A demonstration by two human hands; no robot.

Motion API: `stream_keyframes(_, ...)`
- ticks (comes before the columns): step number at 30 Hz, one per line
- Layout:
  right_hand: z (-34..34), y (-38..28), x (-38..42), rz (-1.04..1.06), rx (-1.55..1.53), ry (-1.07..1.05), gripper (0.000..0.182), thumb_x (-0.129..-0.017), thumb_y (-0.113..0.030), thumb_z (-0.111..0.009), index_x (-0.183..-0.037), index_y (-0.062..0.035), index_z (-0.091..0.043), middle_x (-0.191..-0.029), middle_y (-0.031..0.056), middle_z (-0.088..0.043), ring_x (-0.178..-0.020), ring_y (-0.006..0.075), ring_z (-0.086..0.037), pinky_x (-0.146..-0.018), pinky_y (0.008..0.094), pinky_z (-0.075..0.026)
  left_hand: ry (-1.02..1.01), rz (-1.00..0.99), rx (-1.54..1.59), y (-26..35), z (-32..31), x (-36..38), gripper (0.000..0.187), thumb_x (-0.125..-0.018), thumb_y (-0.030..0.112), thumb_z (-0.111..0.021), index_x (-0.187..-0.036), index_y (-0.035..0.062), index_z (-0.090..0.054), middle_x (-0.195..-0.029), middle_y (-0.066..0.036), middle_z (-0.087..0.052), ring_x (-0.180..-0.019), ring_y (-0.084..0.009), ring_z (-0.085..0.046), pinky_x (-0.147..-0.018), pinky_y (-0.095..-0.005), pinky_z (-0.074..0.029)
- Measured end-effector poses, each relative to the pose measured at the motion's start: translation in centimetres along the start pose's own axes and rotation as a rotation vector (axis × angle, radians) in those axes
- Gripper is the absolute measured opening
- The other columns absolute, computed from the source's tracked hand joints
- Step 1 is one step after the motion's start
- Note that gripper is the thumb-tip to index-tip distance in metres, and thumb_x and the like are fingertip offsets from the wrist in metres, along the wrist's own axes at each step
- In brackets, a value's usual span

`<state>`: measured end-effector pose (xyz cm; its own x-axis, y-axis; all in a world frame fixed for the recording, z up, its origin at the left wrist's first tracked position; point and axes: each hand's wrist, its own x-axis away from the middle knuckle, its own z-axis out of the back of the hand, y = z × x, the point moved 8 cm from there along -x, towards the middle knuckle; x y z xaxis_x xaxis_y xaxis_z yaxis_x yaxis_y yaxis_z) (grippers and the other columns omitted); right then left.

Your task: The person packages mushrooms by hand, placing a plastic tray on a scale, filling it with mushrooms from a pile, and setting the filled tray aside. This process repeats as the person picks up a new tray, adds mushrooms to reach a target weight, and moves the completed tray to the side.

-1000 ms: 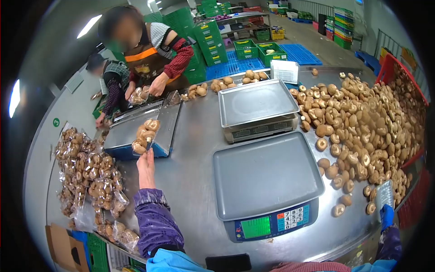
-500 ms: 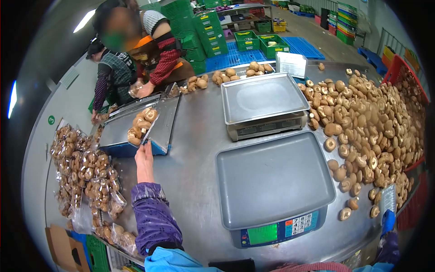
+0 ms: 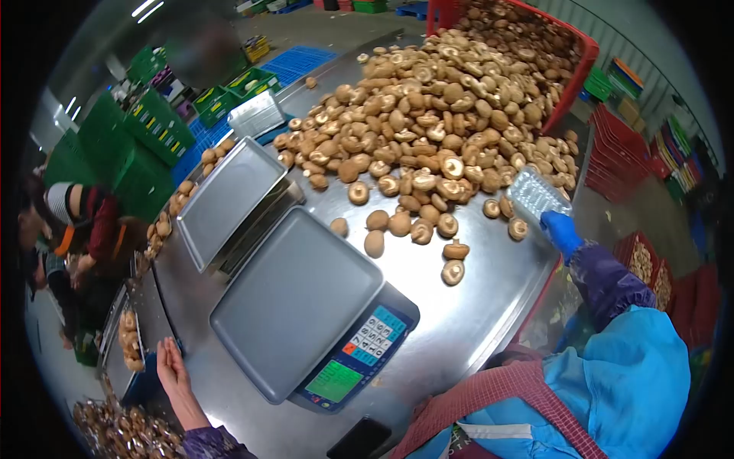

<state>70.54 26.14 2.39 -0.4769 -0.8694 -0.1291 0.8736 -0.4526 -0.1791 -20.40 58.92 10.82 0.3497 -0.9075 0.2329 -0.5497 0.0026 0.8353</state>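
Observation:
My left hand is bare, with its fingers stretched out and nothing in them, just right of a tray of mushrooms on the metal wrapping station. My right hand, in a blue glove, grips an empty clear plastic tray at the edge of the mushroom pile. Between my hands stands a scale with a grey pan and a lit green display; nothing lies on the pan.
A second scale with a metal pan stands behind the first. Wrapped mushroom packs lie at lower left, a black phone-like object at the front edge. A co-worker is at far left. A red crate holds more mushrooms.
The view has swung to the right. My left hand has let go of the mushroom tray, and its fingers are now spread. The clear tray in my right hand is now beside the pile's near edge.

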Motion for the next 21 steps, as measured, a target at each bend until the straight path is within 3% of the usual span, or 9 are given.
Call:
stream_keyframes(1, 0.8, -1.5, 0.1, 0.095, 0.124, 0.036, 0.001, -0.069, -0.013, -0.057, -0.069, -0.0117, -0.057, -0.069, 0.0137, -0.058, -0.065, 0.0333, -0.058, -0.057, 0.0412, -0.045, -0.051, 0.007, -0.039, -0.6, -2.1, 1.6, 0.042, -0.086, 0.002, -0.049, -0.122, -0.0106, -0.033, -0.121, -0.024, -0.041, -0.112, -0.0306, -0.046, -0.098, -0.0342, -0.041)
stream_keyframes(7, 0.9, -2.0, -0.3, 0.086, 0.139, 0.041, 0.005, -0.069, -0.015, -0.057, -0.071, -0.0103, -0.058, -0.070, 0.0143, -0.058, -0.064, 0.0332, -0.059, -0.057, 0.0423, -0.046, -0.356, 0.090, -0.270, -6.5, -14.6, 14.3, 0.044, -0.086, 0.009, -0.052, -0.125, -0.0039, -0.036, -0.118, -0.022, -0.045, -0.105, -0.0265, -0.052, -0.089, -0.0291, -0.047)
stream_keyframes(9, 0.7, -0.9, -0.5, 0.087, 0.130, 0.057, 0.007, -0.069, -0.016, -0.057, -0.071, -0.0093, -0.058, -0.071, 0.0145, -0.059, -0.064, 0.0335, -0.058, -0.057, 0.0426, -0.046, -0.399, 0.167, -0.359, -9.3, -17.5, 18.9, 0.043, -0.085, 0.009, -0.053, -0.124, -0.0004, -0.038, -0.112, -0.019, -0.050, -0.092, -0.0213, -0.058, -0.082, -0.0262, -0.050)
stream_keyframes(13, 2.7, -1.4, -1.3, -0.037, 0.088, 0.004, 0.010, -0.069, -0.016, -0.057, -0.075, -0.0091, -0.058, -0.073, 0.0135, -0.059, -0.067, 0.0332, -0.059, -0.058, 0.0431, -0.046, -0.441, 0.419, -0.404, -16.3, -20.1, 26.3, 0.041, -0.081, 0.007, -0.058, -0.118, -0.0006, -0.042, -0.101, -0.016, -0.054, -0.079, -0.0220, -0.061, -0.072, -0.0266, -0.054)
stream_keyframes(15, 6.6, -3.6, -1.6, 0.001, -0.007, 0.211, 0.012, -0.069, -0.018, -0.056, -0.079, -0.0098, -0.056, -0.075, 0.0114, -0.059, -0.067, 0.0314, -0.058, -0.057, 0.0406, -0.046, -0.500, 0.540, -0.435, -19.8, -20.4, 29.5, 0.040, -0.081, 0.008, -0.058, -0.117, -0.0020, -0.042, -0.097, -0.016, -0.056, -0.080, -0.0229, -0.061, -0.070, -0.0255, -0.054)
stream_keyframes(16, 7.8, -5.2, -1.6, 0.002, -0.012, 0.205, 0.012, -0.069, -0.018, -0.056, -0.079, -0.0098, -0.056, -0.075, 0.0114, -0.059, -0.067, 0.0314, -0.058, -0.057, 0.0406, -0.046, -0.598, 0.621, -0.426, -21.8, -20.1, 30.8, 0.039, -0.082, 0.008, -0.057, -0.116, -0.0028, -0.042, -0.099, -0.016, -0.056, -0.081, -0.0231, -0.061, -0.069, -0.0252, -0.053)
stream_keyframes(18, 9.8, -10.6, -0.3, 0.248, -0.400, 0.125, 0.010, -0.071, -0.013, -0.058, -0.078, -0.0088, -0.053, -0.073, 0.0112, -0.055, -0.063, 0.0312, -0.055, -0.056, 0.0361, -0.045, -0.651, 0.790, -0.475, -25.1, -19.2, 34.2, 0.041, -0.084, 0.009, -0.054, -0.120, -0.0035, -0.039, -0.104, -0.018, -0.054, -0.083, -0.0236, -0.060, -0.074, -0.0276, -0.052)
stream_keyframes(20, 9.9, -16.5, 2.9, 0.506, -0.429, -0.034, 0.005, -0.073, -0.014, -0.053, -0.078, -0.0122, -0.053, -0.071, 0.0078, -0.056, -0.063, 0.0262, -0.058, -0.052, 0.0354, -0.046, -0.703, 0.976, -0.476, -27.0, -19.5, 38.6, 0.046, -0.085, 0.012, -0.055, -0.125, -0.0014, -0.035, -0.112, -0.020, -0.050, -0.093, -0.0258, -0.058, -0.081, -0.0307, -0.050)
stream_keyframes(21, 9.5, -19.2, 4.8, 0.493, -0.548, -0.333, 0.004, -0.074, -0.013, -0.051, -0.077, -0.0123, -0.052, -0.070, 0.0063, -0.055, -0.062, 0.0252, -0.058, -0.051, 0.0360, -0.046, -0.767, 1.057, -0.461, -28.0, -19.6, 40.5, 0.048, -0.086, 0.015, -0.054, -0.127, 0.0004, -0.033, -0.116, -0.021, -0.048, -0.098, -0.0270, -0.056, -0.084, -0.0316, -0.049)
